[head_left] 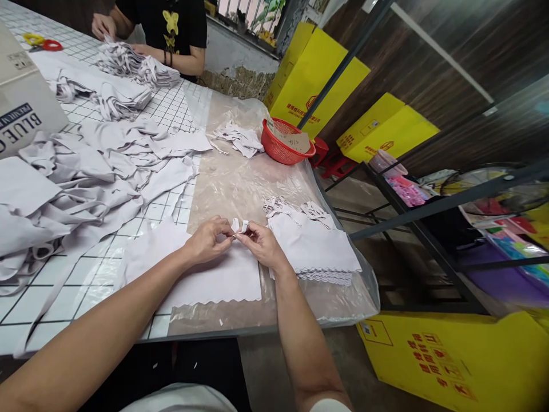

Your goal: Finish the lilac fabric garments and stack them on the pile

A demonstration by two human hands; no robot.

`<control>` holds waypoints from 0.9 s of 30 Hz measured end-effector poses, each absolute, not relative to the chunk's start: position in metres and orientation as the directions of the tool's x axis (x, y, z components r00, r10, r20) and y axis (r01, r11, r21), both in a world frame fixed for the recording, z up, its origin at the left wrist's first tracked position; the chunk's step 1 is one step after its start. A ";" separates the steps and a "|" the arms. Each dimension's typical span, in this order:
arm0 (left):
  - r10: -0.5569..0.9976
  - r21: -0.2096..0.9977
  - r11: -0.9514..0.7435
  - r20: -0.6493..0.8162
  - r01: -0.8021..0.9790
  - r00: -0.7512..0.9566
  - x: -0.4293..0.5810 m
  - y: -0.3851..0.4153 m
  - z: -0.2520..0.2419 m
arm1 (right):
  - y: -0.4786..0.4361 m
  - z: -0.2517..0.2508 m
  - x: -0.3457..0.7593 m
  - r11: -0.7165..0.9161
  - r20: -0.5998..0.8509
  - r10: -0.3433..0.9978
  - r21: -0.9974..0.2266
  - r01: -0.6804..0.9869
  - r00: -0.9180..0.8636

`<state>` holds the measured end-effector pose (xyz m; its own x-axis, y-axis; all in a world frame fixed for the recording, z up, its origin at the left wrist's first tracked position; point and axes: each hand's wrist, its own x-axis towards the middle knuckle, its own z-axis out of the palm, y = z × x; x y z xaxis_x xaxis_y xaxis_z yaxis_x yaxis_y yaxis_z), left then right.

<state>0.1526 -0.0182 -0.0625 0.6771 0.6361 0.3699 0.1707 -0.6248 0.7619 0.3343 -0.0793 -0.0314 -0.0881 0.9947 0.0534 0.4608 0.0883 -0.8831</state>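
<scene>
My left hand [208,240] and my right hand [261,245] meet over a flat white fabric piece [201,274] with a scalloped lower edge. Both pinch its narrow white strap [239,225], folded between the fingertips. The piece lies on a clear plastic sheet [240,183] over the white tiled table [86,280]. Just right of my right hand sits a neat stack of finished white pieces [315,246] with tied straps on top.
A loose heap of white fabric [86,171] covers the table's left. A red basket [286,142] and a small fabric bundle [238,137] lie farther back. A person in black handles a pile [132,63] at the far end. Yellow boxes [454,355] and a dark rack [429,217] stand right.
</scene>
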 end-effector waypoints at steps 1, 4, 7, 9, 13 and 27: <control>0.635 0.759 -0.625 0.356 0.185 0.685 0.152 -0.018 -0.062 | -0.080 -0.033 0.334 0.084 0.048 0.995 -0.883 0.462 -0.090; 0.630 0.750 -0.628 0.334 0.207 0.701 0.152 -0.018 -0.062 | -0.082 -0.039 0.334 0.112 0.083 0.993 -0.880 0.461 -0.084; 0.631 0.736 -0.637 0.326 0.231 0.704 0.153 -0.018 -0.062 | -0.081 -0.045 0.334 0.164 0.143 0.986 -0.858 0.487 -0.080; 0.639 0.729 -0.638 0.319 0.250 0.700 0.153 -0.017 -0.061 | -0.080 -0.048 0.333 0.187 0.172 0.982 -0.845 0.501 -0.075; 0.659 0.722 -0.618 0.260 0.311 0.706 0.149 -0.017 -0.059 | -0.079 -0.056 0.329 0.192 0.195 0.980 -0.833 0.520 -0.050; 0.818 0.635 -0.469 0.050 0.614 0.573 0.140 -0.042 -0.069 | -0.077 -0.071 0.327 0.046 0.017 0.995 -0.955 0.295 -0.100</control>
